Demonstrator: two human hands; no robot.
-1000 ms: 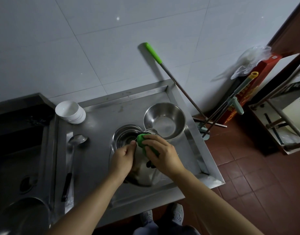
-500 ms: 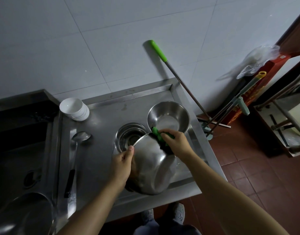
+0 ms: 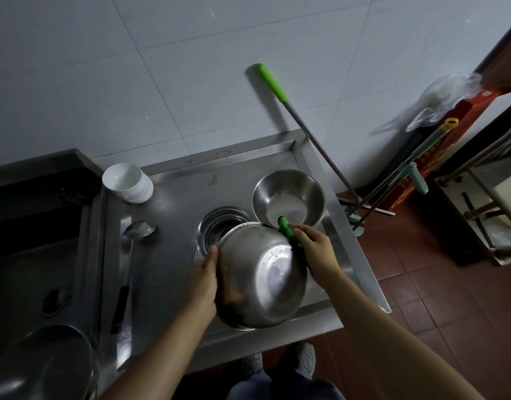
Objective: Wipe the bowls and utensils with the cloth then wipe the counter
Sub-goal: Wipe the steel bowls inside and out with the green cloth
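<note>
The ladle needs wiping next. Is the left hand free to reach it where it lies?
Probably not yet. The left hand is gripping the tilted steel bowl while the right hand wipes it with the green cloth. The ladle itself lies uncovered on the counter.

Two large round stainless-steel bowls: one tilted bottom-up (image 3: 263, 278), one upright (image 3: 288, 197). One stack of small white ceramic bowls (image 3: 127, 181); their number cannot be told. One long steel ladle with a black handle (image 3: 127, 255). One crumpled green cloth (image 3: 288, 232). Two hands: left hand (image 3: 203, 281), right hand (image 3: 317, 252). One stainless-steel counter (image 3: 173, 215). One round drain opening (image 3: 219, 226). One green-gripped metal pole (image 3: 300, 122).
</note>
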